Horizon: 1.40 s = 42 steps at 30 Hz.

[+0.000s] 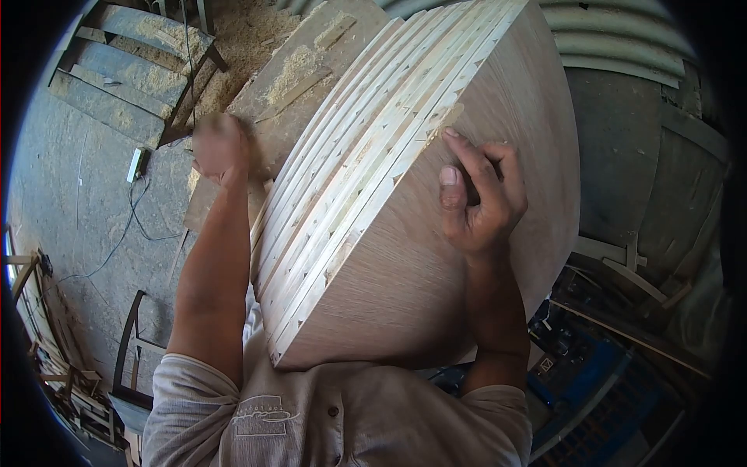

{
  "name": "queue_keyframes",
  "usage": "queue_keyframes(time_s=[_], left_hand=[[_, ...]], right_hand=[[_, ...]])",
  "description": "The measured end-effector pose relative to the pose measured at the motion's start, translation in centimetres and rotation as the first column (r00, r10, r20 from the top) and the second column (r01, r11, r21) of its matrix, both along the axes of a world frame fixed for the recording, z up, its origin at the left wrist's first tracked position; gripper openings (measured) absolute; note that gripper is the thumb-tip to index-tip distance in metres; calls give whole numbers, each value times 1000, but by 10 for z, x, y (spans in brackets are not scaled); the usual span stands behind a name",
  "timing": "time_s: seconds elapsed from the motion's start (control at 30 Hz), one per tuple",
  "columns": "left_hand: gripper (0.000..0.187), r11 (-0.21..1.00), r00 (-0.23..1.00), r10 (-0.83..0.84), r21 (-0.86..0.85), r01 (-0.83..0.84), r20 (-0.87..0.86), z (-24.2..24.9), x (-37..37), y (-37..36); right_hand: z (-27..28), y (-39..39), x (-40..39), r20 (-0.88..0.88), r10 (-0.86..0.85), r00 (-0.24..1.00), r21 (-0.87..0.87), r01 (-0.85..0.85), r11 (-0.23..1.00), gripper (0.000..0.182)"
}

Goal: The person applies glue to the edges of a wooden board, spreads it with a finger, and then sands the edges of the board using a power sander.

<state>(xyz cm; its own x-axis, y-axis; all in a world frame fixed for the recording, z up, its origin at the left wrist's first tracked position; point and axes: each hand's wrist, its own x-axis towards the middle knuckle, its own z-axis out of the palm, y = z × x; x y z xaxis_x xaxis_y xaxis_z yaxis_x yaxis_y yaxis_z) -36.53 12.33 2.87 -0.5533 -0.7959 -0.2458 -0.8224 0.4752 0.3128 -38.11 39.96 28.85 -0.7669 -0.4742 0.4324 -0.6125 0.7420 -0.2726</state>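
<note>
A stack of wooden panels (354, 175) stood close against the person's chest, pale edges upward, its long axis running from the shirt (311, 424) away toward the far right, with the broad brown face of the outermost panel (381, 272) turned to the right. The right hand (486, 194) was the nearer one: it lay over that face, fingers loosely bent and thumb apart, gripping nothing visible, its index fingertip at the long edge; whether it pressed there could not be told. The left hand (222, 148) was off the stack's other side, apart from the edges and too blurred to tell if it held anything. Whatever bore the panels was hidden beneath them. Beyond the left hand lay a board (268, 70) strewn with sawdust and wood strips, and left of that a slatted wooden piece (128, 58) on the grey floor (70, 179). Corrugated sheets (615, 35) showed at the far right, a blue object (583, 381) at the lower right.
</note>
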Motion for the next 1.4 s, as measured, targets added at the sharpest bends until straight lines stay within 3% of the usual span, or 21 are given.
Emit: queue_keyframes(time_s=[0.13, 0.33, 0.43, 0.6, 0.83, 1.0, 1.4], left_hand=[[55, 1000, 1000, -1, 1, 1, 5, 1, 0, 1], [54, 1000, 1000, 3, 1, -3, 0, 2, 0, 1], [54, 1000, 1000, 2, -13, -2, 1, 0, 0, 1], [53, 1000, 1000, -2, 12, 2, 1, 1, 0, 0], [54, 1000, 1000, -8, 3, 8, 3, -2, 1, 0], [55, 999, 1000, 2, -32, -3, -15, -4, 1, 1], [57, 1000, 1000, 0, -11, 0, -2, -2, 1, 1]], right_hand=[[2, 1, 1, 36, 12, 999, 41, -13, 999, 31], [3, -1, 2, 29, -12, 1000, -30, 13, 999, 31], [8, 0, 4, 75, 20, 997, 70, -25, 997, 30], [0, 3, 2, 15, 46, 999, -40, -45, 998, 33], [1, 2, 2, 78, 101, 992, -22, -100, 995, 35], [-2, 4, -1, 56, 14, 998, -22, -13, 1000, 36], [-1, 3, -1, 61, 17, 998, -25, -15, 1000, 40]])
